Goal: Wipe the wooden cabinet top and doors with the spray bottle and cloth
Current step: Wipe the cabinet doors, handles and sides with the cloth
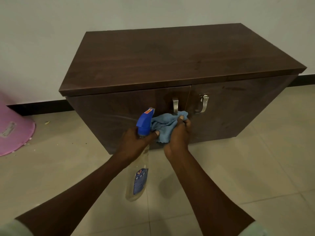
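A dark wooden cabinet [170, 57] stands against the wall, its two doors closed, each with a metal handle [175, 105]. My left hand [136, 142] grips the neck of a clear spray bottle [138, 181] with a blue trigger head, nozzle pointing at the left door. My right hand [179, 137] holds a bunched blue cloth [163, 126] in front of the left door, just below its handle. The left thumb touches the cloth's edge. Faint streaks show on the left door.
A pink plastic tub [13, 126] lies on the tiled floor at the left. A black skirting runs along the pale wall behind the cabinet. Beige floor tiles [255, 167] spread in front and to the right.
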A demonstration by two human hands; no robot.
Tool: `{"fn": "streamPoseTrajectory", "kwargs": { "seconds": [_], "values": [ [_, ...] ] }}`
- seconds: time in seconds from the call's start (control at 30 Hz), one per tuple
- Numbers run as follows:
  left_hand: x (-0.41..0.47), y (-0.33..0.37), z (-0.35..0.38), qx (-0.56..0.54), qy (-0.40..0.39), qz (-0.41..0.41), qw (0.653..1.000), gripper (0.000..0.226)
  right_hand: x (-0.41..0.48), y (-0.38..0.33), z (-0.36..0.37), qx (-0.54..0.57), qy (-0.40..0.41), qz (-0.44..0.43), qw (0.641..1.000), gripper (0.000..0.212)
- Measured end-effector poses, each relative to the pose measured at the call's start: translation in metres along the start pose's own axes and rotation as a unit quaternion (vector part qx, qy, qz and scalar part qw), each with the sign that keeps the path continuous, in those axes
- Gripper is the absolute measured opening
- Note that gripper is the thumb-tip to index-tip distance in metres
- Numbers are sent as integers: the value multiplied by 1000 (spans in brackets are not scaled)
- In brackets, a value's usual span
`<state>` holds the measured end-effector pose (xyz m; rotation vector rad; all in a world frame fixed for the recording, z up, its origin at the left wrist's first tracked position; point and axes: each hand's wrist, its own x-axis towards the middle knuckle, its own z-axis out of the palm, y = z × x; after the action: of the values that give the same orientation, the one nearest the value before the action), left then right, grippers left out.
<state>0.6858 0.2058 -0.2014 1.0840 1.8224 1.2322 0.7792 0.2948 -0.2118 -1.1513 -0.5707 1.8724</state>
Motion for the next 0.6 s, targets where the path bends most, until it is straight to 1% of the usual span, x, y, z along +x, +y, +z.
{"fn": "streamPoseTrajectory", "kwargs": {
  "seconds": [0.03,0.07,0.1,0.13,0.17,0.2,0.23,0.27,0.33,0.4,0.47,0.5,0.53,0.57,0.6],
  "values": [
    [0,1,1,-3,1,-1,1000,38,2,0,0,-6,-39,52,998,95],
    [0,1,1,-7,4,-2,1000,43,5,-2,-1,-10,-74,69,995,89],
    [-1,1,1,-10,6,-3,1000,48,9,-4,-5,-4,-90,82,993,75],
    [-1,1,1,-12,5,-3,1000,50,12,-4,-9,1,-104,107,989,62],
    [-1,1,2,-11,3,-3,1000,46,13,-5,-11,-1,-119,124,985,57],
    [-1,1,3,-11,0,-1,1000,37,10,-5,-13,-2,-124,132,983,58],
    [-2,3,4,-10,-1,2,1000,28,7,-7,-14,4,-122,127,984,61],
    [-2,4,6,-6,0,3,1000,21,4,-7,-15,15,-119,113,986,60],
    [-1,5,6,1,5,9,1000,18,-1,-7,-11,57,-94,62,992,46],
    [-1,8,5,-1,6,13,1000,29,-1,-5,-8,79,-65,-15,995,43],
    [-1,8,3,-7,8,10,1000,34,-8,-10,-4,60,-42,-83,994,34],
    [-1,7,2,-5,10,9,1000,31,-10,-11,-5,17,-28,-135,990,28],
    [-1,5,1,-2,13,8,1000,25,-14,-10,-6,-59,-15,-206,977,24],
    [-2,4,1,-1,15,8,1000,20,-15,-8,-10,-151,-3,-285,947,21],
    [-3,1,0,0,17,8,1000,17,-13,-4,-16,-223,0,-345,912,20]
  ]
}}
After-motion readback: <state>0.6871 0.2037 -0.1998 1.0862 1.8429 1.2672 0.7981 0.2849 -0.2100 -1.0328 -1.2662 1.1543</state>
